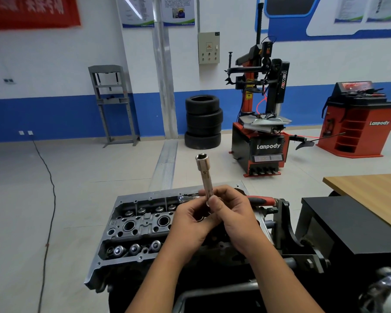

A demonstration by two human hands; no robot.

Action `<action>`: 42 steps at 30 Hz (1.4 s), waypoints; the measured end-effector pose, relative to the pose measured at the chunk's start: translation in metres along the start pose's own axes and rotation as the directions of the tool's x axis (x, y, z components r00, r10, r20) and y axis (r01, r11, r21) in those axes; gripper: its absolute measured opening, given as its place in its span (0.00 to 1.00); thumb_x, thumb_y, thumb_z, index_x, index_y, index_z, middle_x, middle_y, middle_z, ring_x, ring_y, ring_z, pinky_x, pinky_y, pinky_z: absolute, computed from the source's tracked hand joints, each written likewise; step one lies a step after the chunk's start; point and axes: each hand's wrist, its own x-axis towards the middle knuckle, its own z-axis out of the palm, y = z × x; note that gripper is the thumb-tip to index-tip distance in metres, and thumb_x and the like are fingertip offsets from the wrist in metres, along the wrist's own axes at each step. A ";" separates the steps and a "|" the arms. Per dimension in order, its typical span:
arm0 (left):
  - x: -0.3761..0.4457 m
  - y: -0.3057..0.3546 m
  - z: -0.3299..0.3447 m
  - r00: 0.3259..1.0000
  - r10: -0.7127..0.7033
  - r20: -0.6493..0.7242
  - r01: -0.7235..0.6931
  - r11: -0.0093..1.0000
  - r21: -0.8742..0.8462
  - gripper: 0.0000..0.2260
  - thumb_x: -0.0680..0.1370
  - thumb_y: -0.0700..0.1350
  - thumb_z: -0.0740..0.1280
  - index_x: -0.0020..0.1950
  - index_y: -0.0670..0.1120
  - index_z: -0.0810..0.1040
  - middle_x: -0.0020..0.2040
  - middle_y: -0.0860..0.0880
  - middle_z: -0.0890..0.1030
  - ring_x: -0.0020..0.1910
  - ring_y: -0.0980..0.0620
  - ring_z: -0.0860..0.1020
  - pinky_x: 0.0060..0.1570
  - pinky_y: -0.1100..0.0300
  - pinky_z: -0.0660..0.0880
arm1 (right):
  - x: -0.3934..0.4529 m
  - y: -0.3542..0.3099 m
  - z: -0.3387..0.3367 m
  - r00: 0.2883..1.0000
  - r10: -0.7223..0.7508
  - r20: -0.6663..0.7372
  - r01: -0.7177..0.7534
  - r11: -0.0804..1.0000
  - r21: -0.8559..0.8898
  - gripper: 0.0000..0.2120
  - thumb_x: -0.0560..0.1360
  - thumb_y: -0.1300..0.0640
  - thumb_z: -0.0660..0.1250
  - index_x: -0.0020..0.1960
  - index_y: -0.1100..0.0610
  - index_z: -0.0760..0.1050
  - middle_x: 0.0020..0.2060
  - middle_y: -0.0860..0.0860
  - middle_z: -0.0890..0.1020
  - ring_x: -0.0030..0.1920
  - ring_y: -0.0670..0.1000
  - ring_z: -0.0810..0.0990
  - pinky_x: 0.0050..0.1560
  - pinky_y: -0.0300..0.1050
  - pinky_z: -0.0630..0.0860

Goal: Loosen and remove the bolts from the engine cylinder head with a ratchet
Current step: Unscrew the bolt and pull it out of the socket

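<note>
Gripping one long socket (204, 177): two hands, left hand (190, 219), right hand (233, 213).

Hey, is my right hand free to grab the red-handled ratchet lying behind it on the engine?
Probably not yet. The right hand is pinching the long socket, and the left hand holds its lower end. The ratchet lies just behind the right hand with nothing blocking it, so letting go first should do.

White walls (54, 64) with a blue lower band meet a pale tiled floor (88, 168). Stacked tyres (203, 122), a grey press frame (113, 105) and a tyre changer (261, 123) stand along the wall. A wooden tabletop (375, 195) juts in at right.
</note>
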 end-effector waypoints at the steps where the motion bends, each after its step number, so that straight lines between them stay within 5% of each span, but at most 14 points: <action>1: 0.000 0.000 0.000 0.999 -0.012 0.034 0.012 1.000 -0.020 0.09 0.79 0.43 0.73 0.58 0.46 0.86 0.50 0.43 0.87 0.46 0.47 0.86 0.41 0.58 0.81 | 0.000 -0.001 0.000 1.000 0.002 -0.003 -0.001 1.000 0.007 0.13 0.76 0.49 0.73 0.55 0.56 0.84 0.50 0.56 0.86 0.54 0.55 0.86 0.54 0.45 0.81; 7: 0.001 -0.002 0.000 0.998 -0.054 -0.016 0.054 0.998 0.011 0.16 0.83 0.35 0.67 0.59 0.55 0.86 0.49 0.45 0.86 0.37 0.49 0.82 0.29 0.58 0.78 | 0.000 -0.003 0.004 0.998 0.024 -0.062 -0.019 0.997 0.068 0.15 0.76 0.44 0.74 0.53 0.54 0.85 0.48 0.56 0.86 0.50 0.55 0.85 0.47 0.47 0.82; 12: 0.001 0.000 0.001 0.998 -0.029 -0.060 0.027 0.999 -0.039 0.14 0.72 0.41 0.78 0.56 0.42 0.85 0.50 0.43 0.88 0.44 0.52 0.86 0.38 0.66 0.78 | -0.001 -0.004 0.003 1.000 -0.023 -0.005 0.023 0.999 0.028 0.09 0.73 0.49 0.76 0.52 0.51 0.86 0.52 0.57 0.87 0.55 0.55 0.86 0.54 0.45 0.81; 19: 0.000 -0.003 -0.001 0.999 -0.041 -0.001 0.041 0.999 0.013 0.11 0.83 0.38 0.68 0.60 0.49 0.86 0.50 0.44 0.87 0.43 0.49 0.84 0.35 0.58 0.80 | -0.002 -0.006 0.003 0.999 0.034 -0.029 -0.032 0.996 0.086 0.11 0.77 0.48 0.73 0.52 0.54 0.86 0.51 0.57 0.87 0.55 0.55 0.86 0.53 0.45 0.81; 23: 0.001 -0.002 0.001 0.999 -0.011 -0.053 0.011 1.000 0.007 0.10 0.76 0.37 0.76 0.56 0.44 0.86 0.52 0.45 0.88 0.53 0.46 0.87 0.50 0.58 0.82 | -0.002 -0.005 0.003 0.999 0.000 -0.042 0.003 0.996 0.085 0.11 0.73 0.51 0.76 0.53 0.55 0.85 0.51 0.58 0.87 0.55 0.58 0.86 0.55 0.46 0.82; 27: 0.001 -0.001 0.000 0.999 -0.016 -0.034 0.016 1.000 0.001 0.09 0.76 0.43 0.76 0.56 0.48 0.87 0.52 0.44 0.88 0.49 0.49 0.87 0.40 0.62 0.80 | -0.002 -0.007 0.004 0.999 0.011 -0.039 -0.006 0.992 0.125 0.09 0.74 0.49 0.77 0.50 0.53 0.85 0.53 0.57 0.87 0.55 0.57 0.86 0.54 0.47 0.82; 31: 0.002 -0.004 -0.003 1.000 -0.014 -0.016 0.015 0.998 0.057 0.13 0.82 0.35 0.68 0.61 0.48 0.85 0.55 0.48 0.88 0.56 0.49 0.86 0.49 0.59 0.81 | -0.002 -0.008 0.005 0.999 0.032 -0.030 -0.028 0.993 0.114 0.12 0.77 0.46 0.72 0.52 0.54 0.86 0.53 0.58 0.86 0.57 0.56 0.86 0.55 0.46 0.81; 35: 0.002 -0.004 -0.002 0.998 -0.009 -0.056 0.013 0.998 0.069 0.10 0.77 0.34 0.75 0.57 0.42 0.84 0.52 0.46 0.88 0.54 0.48 0.86 0.51 0.57 0.82 | -0.002 -0.007 0.004 1.000 0.015 -0.024 -0.013 0.996 0.094 0.18 0.71 0.41 0.79 0.54 0.53 0.85 0.53 0.57 0.87 0.57 0.58 0.86 0.55 0.46 0.82; 39: 0.001 -0.002 -0.001 0.999 -0.009 -0.045 0.011 0.999 0.050 0.10 0.77 0.38 0.75 0.58 0.40 0.84 0.50 0.44 0.88 0.49 0.50 0.86 0.44 0.59 0.81 | -0.001 -0.007 0.006 0.999 0.008 -0.036 -0.004 0.994 0.107 0.15 0.72 0.41 0.78 0.50 0.51 0.86 0.55 0.57 0.87 0.58 0.56 0.85 0.56 0.46 0.81; 42: 0.001 -0.001 0.000 1.000 0.001 0.005 -0.002 0.996 0.085 0.12 0.81 0.32 0.68 0.61 0.44 0.84 0.54 0.46 0.88 0.57 0.48 0.85 0.56 0.54 0.81 | 0.000 -0.005 0.006 0.998 0.021 -0.061 -0.016 0.997 0.082 0.14 0.77 0.44 0.70 0.52 0.53 0.87 0.53 0.57 0.87 0.57 0.55 0.86 0.55 0.45 0.81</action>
